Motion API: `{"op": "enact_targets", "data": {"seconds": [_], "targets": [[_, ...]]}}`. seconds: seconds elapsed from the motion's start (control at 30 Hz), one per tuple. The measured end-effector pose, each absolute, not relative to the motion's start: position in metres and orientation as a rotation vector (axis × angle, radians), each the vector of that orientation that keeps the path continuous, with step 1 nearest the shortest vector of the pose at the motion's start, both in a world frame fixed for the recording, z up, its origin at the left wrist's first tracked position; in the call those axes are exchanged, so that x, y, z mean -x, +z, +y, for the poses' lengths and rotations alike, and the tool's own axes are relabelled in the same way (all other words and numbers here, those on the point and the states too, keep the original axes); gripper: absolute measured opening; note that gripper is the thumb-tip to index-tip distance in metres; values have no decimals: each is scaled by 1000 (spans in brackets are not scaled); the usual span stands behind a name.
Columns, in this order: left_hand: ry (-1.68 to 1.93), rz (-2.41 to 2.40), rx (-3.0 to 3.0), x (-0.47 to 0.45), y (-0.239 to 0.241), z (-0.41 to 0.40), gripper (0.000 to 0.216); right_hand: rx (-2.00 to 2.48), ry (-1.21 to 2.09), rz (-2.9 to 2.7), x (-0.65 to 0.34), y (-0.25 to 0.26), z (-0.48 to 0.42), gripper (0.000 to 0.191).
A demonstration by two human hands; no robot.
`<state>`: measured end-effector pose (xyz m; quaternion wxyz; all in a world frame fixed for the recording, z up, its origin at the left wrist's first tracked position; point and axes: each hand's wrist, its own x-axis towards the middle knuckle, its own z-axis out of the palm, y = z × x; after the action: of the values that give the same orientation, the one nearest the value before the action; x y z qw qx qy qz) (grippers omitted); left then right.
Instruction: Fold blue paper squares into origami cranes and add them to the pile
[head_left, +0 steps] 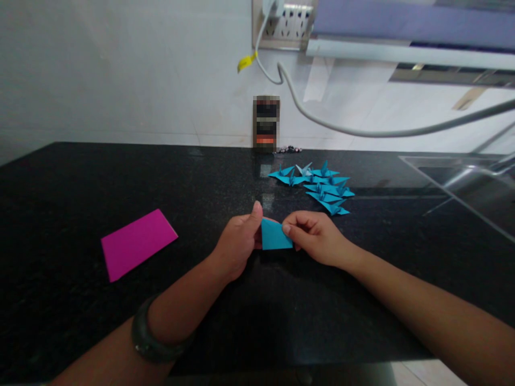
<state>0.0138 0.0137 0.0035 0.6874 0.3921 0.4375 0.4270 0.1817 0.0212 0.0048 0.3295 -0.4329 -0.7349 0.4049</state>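
Observation:
A small folded piece of blue paper (276,236) lies between my two hands on the black stone counter (60,214). My left hand (237,241) pinches its left edge, thumb raised. Closed fingers of my right hand (314,233) grip its right edge. A dark bangle sits on my left wrist (155,335). Behind the hands lies a cluster of several finished blue paper cranes (319,187).
A stack of magenta paper (137,244) lies to the left on the counter. A small blurred box (266,122) stands against the white wall. A grey cable (362,128) hangs from a wall socket (281,24). A metal sink (466,182) is at the right.

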Motion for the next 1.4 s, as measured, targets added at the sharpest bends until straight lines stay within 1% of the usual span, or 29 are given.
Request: {"op": "enact_targets", "data": {"seconds": [0.17, 0.37, 0.53, 0.6, 0.67, 0.7, 0.73, 0.77, 0.8, 0.9, 0.97, 1.13, 1.4], "targets": [[983, 1020, -974, -13, 2, 13, 25, 1136, 1174, -1851, -181, 2, 21, 21], [1007, 1042, -853, -13, 5, 15, 23, 1181, 1150, -1754, -179, -1, 25, 27], [879, 991, -883, -12, 4, 14, 20, 1120, 1035, -1827, -179, 0, 26, 26], [843, 947, -891, -12, 3, 13, 20, 1104, 889, -1891, -182, 1, 26, 25], [857, 924, -846, -12, 3, 13, 20, 1043, 585, -1952, -186, 1, 26, 21], [879, 912, -808, -12, 3, 14, 20, 968, 403, -2000, -188, 1, 26, 25], [902, 893, -770, -11, 3, 14, 20, 859, 253, -2070, -191, 1, 26, 35], [919, 867, -737, -11, 3, 15, 20, 757, 142, -2150, -193, 1, 26, 41], [930, 837, -712, -11, 3, 15, 20, 677, 50, -2223, -194, 1, 25, 40], [936, 756, -679, -11, 3, 16, 20, 621, -136, -2333, -195, 1, 24, 23], [931, 727, -678, -11, 3, 16, 20, 632, -198, -2325, -195, 0, 24, 20], [933, 666, -697, -12, 2, 15, 22, 622, -128, -2236, -192, 0, 25, 16], [930, 621, -772, -14, -1, 14, 25, 960, 144, -1973, -183, 2, 21, 7]]}}
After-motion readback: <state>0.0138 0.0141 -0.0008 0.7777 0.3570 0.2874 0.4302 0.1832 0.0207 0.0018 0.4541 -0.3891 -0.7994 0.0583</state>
